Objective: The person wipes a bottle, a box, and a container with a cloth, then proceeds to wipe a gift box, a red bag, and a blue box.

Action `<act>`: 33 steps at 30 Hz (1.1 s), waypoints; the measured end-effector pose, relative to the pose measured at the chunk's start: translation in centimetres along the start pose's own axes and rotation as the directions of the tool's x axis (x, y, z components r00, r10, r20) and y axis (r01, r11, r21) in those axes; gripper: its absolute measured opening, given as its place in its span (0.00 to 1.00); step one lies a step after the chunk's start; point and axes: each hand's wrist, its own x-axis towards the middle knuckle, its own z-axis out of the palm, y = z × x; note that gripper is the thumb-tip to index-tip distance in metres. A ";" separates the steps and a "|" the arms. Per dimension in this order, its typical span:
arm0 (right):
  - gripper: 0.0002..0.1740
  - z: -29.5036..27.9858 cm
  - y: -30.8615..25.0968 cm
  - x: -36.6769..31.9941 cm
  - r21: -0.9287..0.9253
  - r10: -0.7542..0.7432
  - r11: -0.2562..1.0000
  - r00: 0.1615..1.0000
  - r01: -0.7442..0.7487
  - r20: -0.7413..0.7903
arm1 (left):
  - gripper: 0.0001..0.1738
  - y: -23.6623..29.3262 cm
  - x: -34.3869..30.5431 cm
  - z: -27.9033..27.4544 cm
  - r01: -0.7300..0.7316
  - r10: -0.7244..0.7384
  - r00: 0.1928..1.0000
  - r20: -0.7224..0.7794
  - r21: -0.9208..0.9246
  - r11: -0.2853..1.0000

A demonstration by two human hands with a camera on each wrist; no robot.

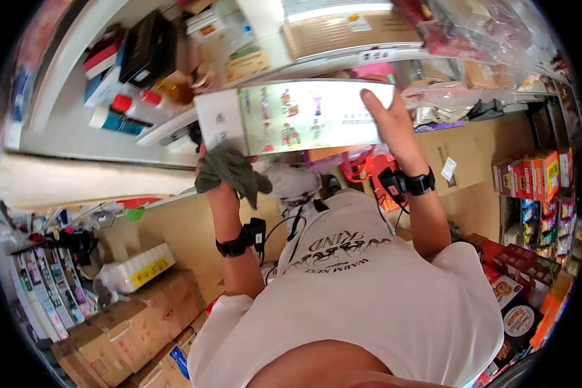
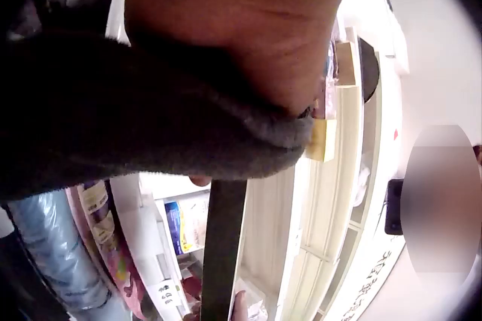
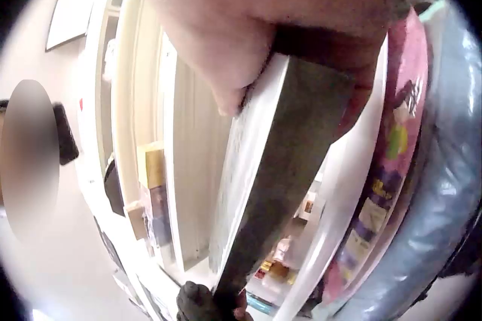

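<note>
A long, flat, pale box printed with small coloured figures is held up level between both hands. My right hand grips its right end, thumb on the printed face and the other fingers underneath. At the other end, my left hand holds the box together with a dark grey cloth, which hides most of its fingers. The cloth bunches against the box's lower left corner. In the right wrist view the box's dark narrow side shows, running from the right hand towards the cloth.
Ahead on the left, a white shelf holds bottles and a black box. Plastic-wrapped goods lie at the upper right. Cardboard cartons stand at the lower left, and snack packs line the right side.
</note>
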 end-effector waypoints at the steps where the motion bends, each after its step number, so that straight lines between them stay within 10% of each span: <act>1: 0.27 -0.8 0.1 0.8 -0.077 -0.048 0.996 0.998 0.051 0.037 | 0.38 -1.8 -0.4 0.3 0.068 -0.076 0.996 -0.043 -0.154 0.986; 6: 0.21 -5.9 1.6 6.5 -0.571 -0.552 0.701 0.832 0.428 -0.053 | 0.22 -4.6 -1.8 2.8 -0.022 -0.065 0.956 -0.285 -0.292 0.956; 13: 0.23 -7.5 2.2 10.1 -0.916 -0.662 0.327 0.748 0.230 -0.048 | 0.21 -1.3 -0.1 3.6 -0.016 -0.151 0.875 -0.460 -0.338 0.941; 15: 0.24 -6.3 2.2 10.2 -0.931 -0.640 0.320 0.764 0.174 -0.077 | 0.17 -1.3 -0.5 2.6 -0.065 -0.040 0.960 -0.276 -0.361 0.930; 22: 0.29 -6.2 1.8 12.1 -0.825 -0.582 0.547 0.772 0.142 -0.253 | 0.16 -1.6 0.5 4.4 -0.093 -0.031 0.948 -0.316 -0.372 0.924; 24: 0.30 -7.1 1.9 12.4 -0.804 -0.508 0.584 0.824 0.114 -0.252 | 0.17 0.6 0.8 6.9 -0.001 -0.232 0.846 -0.480 -0.436 0.900; 33: 0.38 -6.8 0.4 13.2 -0.788 -0.290 0.615 0.930 -0.001 -0.228 | 0.17 -1.7 0.2 7.1 -0.056 -0.021 0.944 -0.328 -0.223 0.973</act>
